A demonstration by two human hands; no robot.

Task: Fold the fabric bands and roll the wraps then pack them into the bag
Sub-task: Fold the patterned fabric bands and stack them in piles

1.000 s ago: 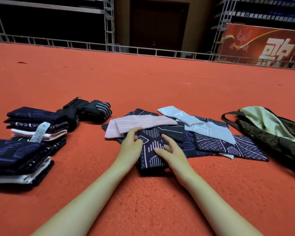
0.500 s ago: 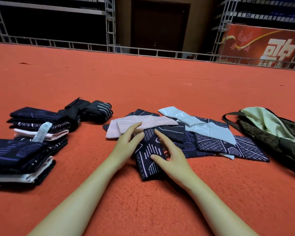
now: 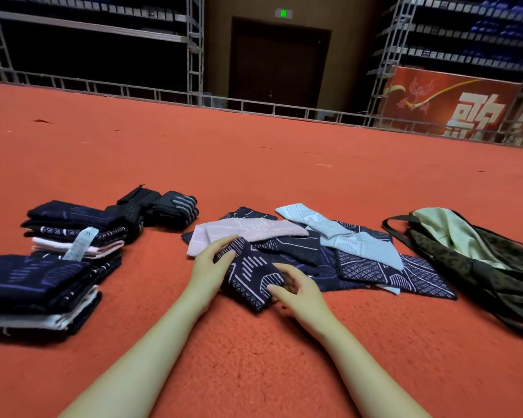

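A folded navy band with pale line patterns lies at the near edge of a loose pile on the red carpet. My left hand grips its left edge with fingers curled over it. My right hand pinches its near right corner. Behind it lie a pink band, pale blue bands and more navy bands. Two stacks of folded bands sit at left, with black rolled wraps behind them. The dark patterned bag, pale lining showing, lies open at right.
The red carpet stretches far ahead to a low metal railing. Scaffold shelving, a dark door and a red banner stand beyond it.
The navy band has been turned and drawn toward me out of the pile. My right hand slid from its top to its near right corner; the left hand curled onto the left edge.
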